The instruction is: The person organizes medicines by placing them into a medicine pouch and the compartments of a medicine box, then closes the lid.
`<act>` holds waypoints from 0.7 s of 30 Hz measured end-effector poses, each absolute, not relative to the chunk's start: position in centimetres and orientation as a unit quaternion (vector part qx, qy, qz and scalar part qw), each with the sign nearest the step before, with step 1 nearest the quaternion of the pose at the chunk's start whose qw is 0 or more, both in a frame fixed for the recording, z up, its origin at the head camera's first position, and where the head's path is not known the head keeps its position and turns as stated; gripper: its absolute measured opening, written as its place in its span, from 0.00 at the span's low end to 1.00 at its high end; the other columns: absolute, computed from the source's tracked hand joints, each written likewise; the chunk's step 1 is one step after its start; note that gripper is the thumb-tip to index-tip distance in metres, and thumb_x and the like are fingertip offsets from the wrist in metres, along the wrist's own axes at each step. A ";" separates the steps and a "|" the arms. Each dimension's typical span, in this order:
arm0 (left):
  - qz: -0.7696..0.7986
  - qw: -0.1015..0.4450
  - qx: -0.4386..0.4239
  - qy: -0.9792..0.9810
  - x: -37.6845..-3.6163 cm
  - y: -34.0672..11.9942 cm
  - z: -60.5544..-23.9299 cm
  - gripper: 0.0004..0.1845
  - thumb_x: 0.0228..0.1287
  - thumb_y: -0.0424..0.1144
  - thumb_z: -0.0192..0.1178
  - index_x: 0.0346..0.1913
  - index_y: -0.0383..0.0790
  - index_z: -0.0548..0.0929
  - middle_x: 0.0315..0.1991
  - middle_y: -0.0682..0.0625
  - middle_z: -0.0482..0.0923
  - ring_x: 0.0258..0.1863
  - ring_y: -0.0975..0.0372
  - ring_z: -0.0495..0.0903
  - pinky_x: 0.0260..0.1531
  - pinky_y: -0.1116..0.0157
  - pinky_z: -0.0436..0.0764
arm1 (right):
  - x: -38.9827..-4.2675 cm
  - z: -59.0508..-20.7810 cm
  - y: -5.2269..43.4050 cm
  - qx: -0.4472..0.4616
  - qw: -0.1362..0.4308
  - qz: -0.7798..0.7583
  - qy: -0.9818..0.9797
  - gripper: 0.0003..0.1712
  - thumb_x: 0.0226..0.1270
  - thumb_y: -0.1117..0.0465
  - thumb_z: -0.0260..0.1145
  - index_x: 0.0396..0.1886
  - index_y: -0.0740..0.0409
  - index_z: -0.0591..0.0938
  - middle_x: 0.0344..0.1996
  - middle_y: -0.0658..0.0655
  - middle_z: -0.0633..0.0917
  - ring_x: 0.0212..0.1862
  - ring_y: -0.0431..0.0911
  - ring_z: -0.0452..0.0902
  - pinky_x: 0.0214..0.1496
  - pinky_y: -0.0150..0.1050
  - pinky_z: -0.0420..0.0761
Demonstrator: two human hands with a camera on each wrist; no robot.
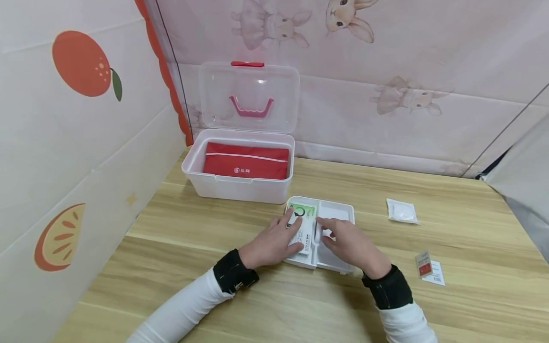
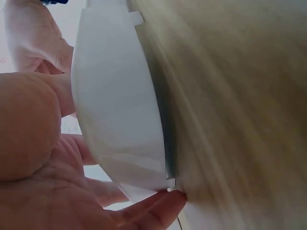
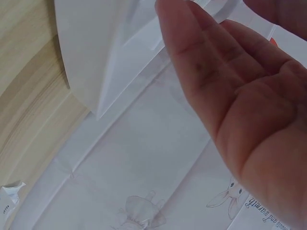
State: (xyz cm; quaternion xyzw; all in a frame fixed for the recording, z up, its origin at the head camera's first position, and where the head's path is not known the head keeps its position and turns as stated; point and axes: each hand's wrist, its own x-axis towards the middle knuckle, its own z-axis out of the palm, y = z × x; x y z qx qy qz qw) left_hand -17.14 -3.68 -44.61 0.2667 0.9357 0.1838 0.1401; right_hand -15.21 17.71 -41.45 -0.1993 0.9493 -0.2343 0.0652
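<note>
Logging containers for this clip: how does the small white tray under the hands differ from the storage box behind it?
The white tray is shallow and lidless; the storage box is deeper, its clear lid standing open. The tray holds a green-and-white packet; the box holds a red pouch. Both are white plastic on the wooden table.

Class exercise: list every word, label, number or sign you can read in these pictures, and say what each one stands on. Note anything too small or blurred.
"and warmth": partly legible script beside a rabbit on the pink backdrop.
Red pouch in the open box: white logo, characters too small to read.
Green-and-white box in the white tray: print blurred.
Red-and-white card on the table: unreadable.
White packet: no text visible.
</note>
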 end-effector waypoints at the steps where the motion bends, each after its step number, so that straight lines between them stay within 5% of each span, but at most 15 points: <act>1: 0.179 0.137 0.272 0.936 -17.1 -3.7 -44.7 0.37 0.72 0.55 0.57 0.77 0.44 0.60 0.80 0.40 0.43 0.72 0.42 0.57 0.66 0.49 0.68 | -15.2 -41.5 17.7 -0.198 0.066 -0.234 0.950 0.27 0.64 0.69 0.68 0.63 0.66 0.77 0.48 0.61 0.86 0.42 0.49 0.83 0.44 0.44 0.83; 11: 0.137 0.140 0.294 0.936 -17.2 -3.9 -44.5 0.35 0.70 0.55 0.57 0.76 0.54 0.62 0.79 0.41 0.46 0.71 0.44 0.61 0.62 0.49 0.73 | -15.1 -41.7 17.5 -0.177 0.069 -0.229 0.955 0.27 0.66 0.66 0.68 0.65 0.64 0.76 0.53 0.64 0.84 0.46 0.51 0.83 0.48 0.47 0.83; 21: 0.110 0.142 0.326 0.928 -16.5 -4.9 -43.5 0.32 0.69 0.50 0.61 0.74 0.52 0.67 0.77 0.42 0.56 0.70 0.48 0.63 0.66 0.51 0.69 | -14.9 -42.3 17.2 -0.187 0.046 -0.213 0.958 0.26 0.68 0.64 0.66 0.65 0.64 0.77 0.48 0.63 0.86 0.41 0.46 0.82 0.41 0.42 0.82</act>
